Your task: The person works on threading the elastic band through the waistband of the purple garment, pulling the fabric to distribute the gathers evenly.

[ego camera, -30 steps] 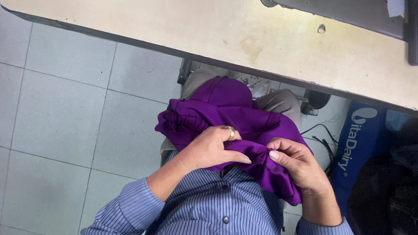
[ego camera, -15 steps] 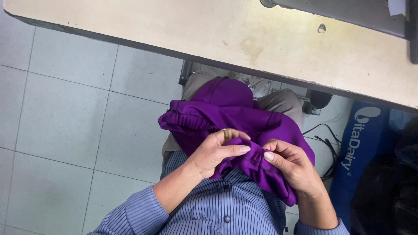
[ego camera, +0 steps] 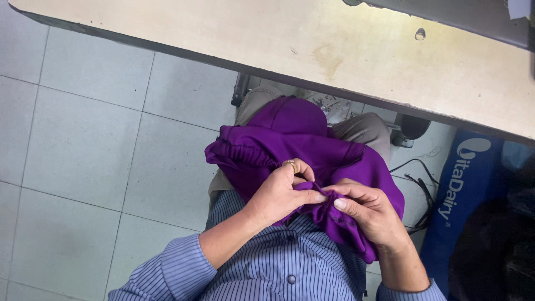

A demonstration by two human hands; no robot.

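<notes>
We find the purple garment (ego camera: 312, 150) bunched on the person's lap, its gathered elastic band running from beyond the left hand (ego camera: 281, 195) across to the right hand (ego camera: 370, 214). Both hands are clenched on that gathered edge, fingertips meeting at one fold between them; the bulk of the cloth lies beyond the hands, toward the desk (ego camera: 334, 50). Neither hand is clearly nearer. A ring (ego camera: 290, 163) shows on the left hand. Striped shirt sleeves (ego camera: 167, 273) frame the hands. Tiled floor (ego camera: 83, 139) lies left of them, a blue bag (ego camera: 468, 189) right. Against the earlier frame, the hands have drawn closer together along the band.
</notes>
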